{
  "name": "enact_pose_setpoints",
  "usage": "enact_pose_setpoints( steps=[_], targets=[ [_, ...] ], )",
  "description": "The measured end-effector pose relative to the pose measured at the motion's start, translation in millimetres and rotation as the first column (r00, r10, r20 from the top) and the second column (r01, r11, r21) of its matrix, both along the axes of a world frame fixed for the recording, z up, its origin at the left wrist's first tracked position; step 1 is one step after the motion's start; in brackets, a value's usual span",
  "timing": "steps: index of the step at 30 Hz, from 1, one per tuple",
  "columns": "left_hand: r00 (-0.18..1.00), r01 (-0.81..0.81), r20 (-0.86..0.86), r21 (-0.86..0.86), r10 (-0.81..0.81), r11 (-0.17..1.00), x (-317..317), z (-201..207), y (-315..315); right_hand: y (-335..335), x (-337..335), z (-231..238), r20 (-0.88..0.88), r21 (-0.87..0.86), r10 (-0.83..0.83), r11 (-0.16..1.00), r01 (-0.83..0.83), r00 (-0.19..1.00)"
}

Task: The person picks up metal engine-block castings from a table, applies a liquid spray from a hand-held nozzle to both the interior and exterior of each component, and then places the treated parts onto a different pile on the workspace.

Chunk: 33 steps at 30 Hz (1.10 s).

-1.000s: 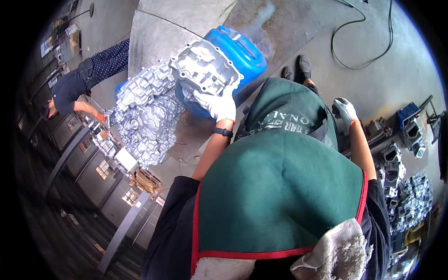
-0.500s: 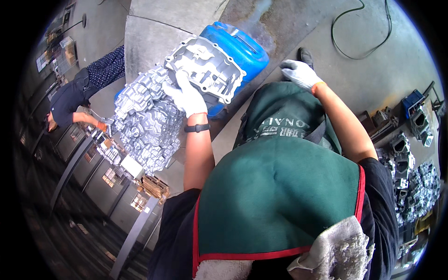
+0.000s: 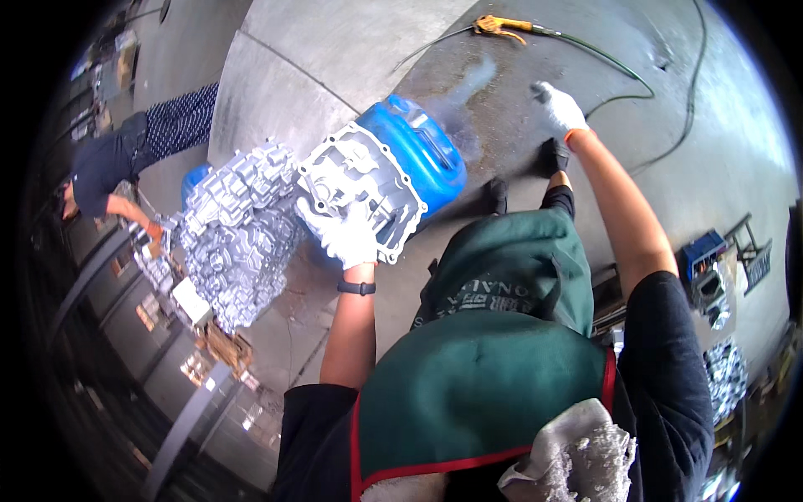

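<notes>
A silvery cast-metal housing (image 3: 387,156), open side up, leans on a blue plastic jerrycan (image 3: 435,163). My left hand (image 3: 347,237), in a white glove, is at the housing's near wall. Its fingers reach over the edge and the thumb side points left, gripping the wall. My right hand (image 3: 560,110), gloved in white with greyish fingertips, is stretched forward over the floor to the right, holding nothing visible. Its fingers point ahead and are partly foreshortened. Beyond it on the floor lies a yellow air blow gun (image 3: 499,27) on a green hose (image 3: 623,77).
To the left of the housing rises a heap of similar metal castings (image 3: 238,234). A co-worker (image 3: 117,163) bends beside its far side. More castings (image 3: 724,376) and a blue crate (image 3: 701,251) stand at the right. A dark cable (image 3: 698,79) curves across the floor.
My right hand has moved forward, away from my body. The view has shifted, bringing the blow gun into sight. My left hand stays at the housing, now nearer its close edge.
</notes>
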State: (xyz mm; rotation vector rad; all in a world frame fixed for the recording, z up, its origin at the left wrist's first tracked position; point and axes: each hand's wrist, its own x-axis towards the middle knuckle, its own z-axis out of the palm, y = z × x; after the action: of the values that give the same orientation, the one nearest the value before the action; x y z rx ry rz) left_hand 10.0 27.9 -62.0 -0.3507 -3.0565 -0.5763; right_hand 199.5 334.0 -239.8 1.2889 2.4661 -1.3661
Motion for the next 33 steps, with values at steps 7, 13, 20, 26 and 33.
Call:
enact_pose_setpoints(
  steps=[7, 13, 20, 26, 33],
  targets=[
    [0.975, -0.217, 0.018, -0.145, 0.222, 0.965, 0.4, 1.9, 10.3, 120.4, -68.8, -96.2, 0.265, 0.294, 0.278, 0.888, -0.352, 0.923],
    [0.924, -0.376, -0.102, -0.404, 0.368, 0.834, 5.1, 10.2, 38.9, 153.9, -111.4, -75.7, 0.423, 0.205, 0.290, 0.892, -0.403, 0.858],
    [0.942, -0.335, -0.170, -0.440, 0.289, 0.833, 1.2, 3.8, 24.9, 153.5, -130.9, -89.1, 0.466, 0.227, 0.382, 0.820, -0.525, 0.798],
    [0.945, -0.326, -0.105, -0.318, 0.308, 0.890, 0.6, 1.4, 21.4, 131.8, -75.7, -93.9, 0.195, 0.129, 0.510, 0.833, -0.538, 0.837],
    [0.935, -0.325, 0.060, -0.245, 0.349, 0.914, 5.6, 15.1, 36.4, 86.8, 68.3, 37.5, 0.028, -0.999, -0.082, -0.025, 0.026, 0.996]
  ],
)
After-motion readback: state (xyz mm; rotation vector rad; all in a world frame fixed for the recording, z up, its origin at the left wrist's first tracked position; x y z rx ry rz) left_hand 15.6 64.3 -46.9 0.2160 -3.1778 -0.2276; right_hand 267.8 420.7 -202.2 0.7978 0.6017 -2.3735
